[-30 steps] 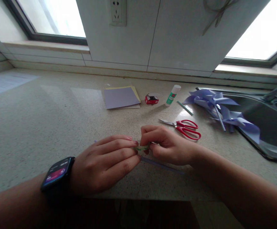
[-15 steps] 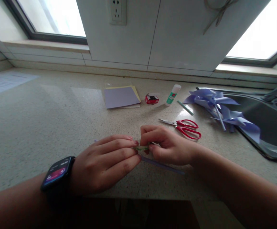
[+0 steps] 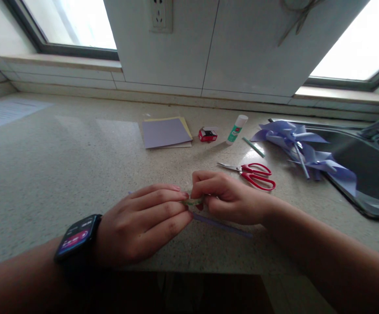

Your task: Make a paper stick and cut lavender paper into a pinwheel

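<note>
Between my hands shows a short piece of pale green paper strip [image 3: 193, 202]. My right hand [image 3: 230, 198] pinches its right end with thumb and curled forefinger. Flat above the counter lies my left hand [image 3: 147, 216], its fingers stretched out and their tips against the strip's other end; what is under the palm is hidden. A thin purple paper strip [image 3: 224, 226] lies on the counter below, passing under my left hand. Just beyond my right hand are red-handled scissors [image 3: 250, 173], closed, with the blades pointing left.
Farther back are a stack of purple and yellow paper [image 3: 166, 133], a small red box [image 3: 208, 134], an upright glue stick [image 3: 237, 129] and a thin green strip [image 3: 254, 147]. Purple paper pinwheels [image 3: 294, 141] lie at the edge of a metal sink [image 3: 369, 170]. A printed sheet [image 3: 9, 111] lies far left.
Hardly anything differs. My right hand's fingertips have shifted very slightly on the green strip, and a little more of it shows; my left hand stays in place.
</note>
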Tool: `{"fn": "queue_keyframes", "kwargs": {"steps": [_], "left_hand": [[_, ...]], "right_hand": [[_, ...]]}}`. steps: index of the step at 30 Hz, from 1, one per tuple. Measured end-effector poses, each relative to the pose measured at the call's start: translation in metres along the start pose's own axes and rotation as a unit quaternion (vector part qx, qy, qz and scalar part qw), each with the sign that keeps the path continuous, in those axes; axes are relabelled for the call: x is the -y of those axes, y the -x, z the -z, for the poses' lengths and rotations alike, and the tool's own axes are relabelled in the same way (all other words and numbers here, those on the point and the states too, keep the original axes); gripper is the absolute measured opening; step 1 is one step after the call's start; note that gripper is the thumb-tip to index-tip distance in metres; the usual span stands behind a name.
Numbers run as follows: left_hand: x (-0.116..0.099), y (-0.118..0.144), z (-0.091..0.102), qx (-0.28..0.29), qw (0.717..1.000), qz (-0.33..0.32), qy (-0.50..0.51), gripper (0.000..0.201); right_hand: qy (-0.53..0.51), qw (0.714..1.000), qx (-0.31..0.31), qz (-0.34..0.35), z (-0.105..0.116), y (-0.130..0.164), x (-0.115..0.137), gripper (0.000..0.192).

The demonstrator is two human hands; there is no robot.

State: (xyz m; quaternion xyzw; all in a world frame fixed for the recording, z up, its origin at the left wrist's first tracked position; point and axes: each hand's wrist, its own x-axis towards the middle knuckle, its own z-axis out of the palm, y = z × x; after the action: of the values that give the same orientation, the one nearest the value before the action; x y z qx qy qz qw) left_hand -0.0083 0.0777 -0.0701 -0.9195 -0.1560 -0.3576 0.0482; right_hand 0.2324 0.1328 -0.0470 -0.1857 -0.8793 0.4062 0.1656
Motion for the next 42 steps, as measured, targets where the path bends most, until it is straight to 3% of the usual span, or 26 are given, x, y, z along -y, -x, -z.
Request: {"fn": "queue_keyframes", "kwargs": {"steps": [8, 35, 42], "left_hand": [[0.0010, 0.0014, -0.0008, -0.003, 1.000, -0.001, 0.006, 0.024], [0.0000, 0.0010, 0.0009, 0.005, 1.000, 0.002, -0.003, 0.026], [0.0001, 0.0013, 0.0014, 0.003, 1.000, 0.001, 0.002, 0.026]], "right_hand": [[-0.044, 0.999, 0.000, -0.009, 0.0019, 0.0040, 0.0045, 0.013], [-0.023, 1.000, 0.009, 0.018, 0.0023, 0.0019, -0.0020, 0.018], [-0.060, 0.998, 0.019, -0.009, 0.0039, 0.0023, 0.0009, 0.011]]}}
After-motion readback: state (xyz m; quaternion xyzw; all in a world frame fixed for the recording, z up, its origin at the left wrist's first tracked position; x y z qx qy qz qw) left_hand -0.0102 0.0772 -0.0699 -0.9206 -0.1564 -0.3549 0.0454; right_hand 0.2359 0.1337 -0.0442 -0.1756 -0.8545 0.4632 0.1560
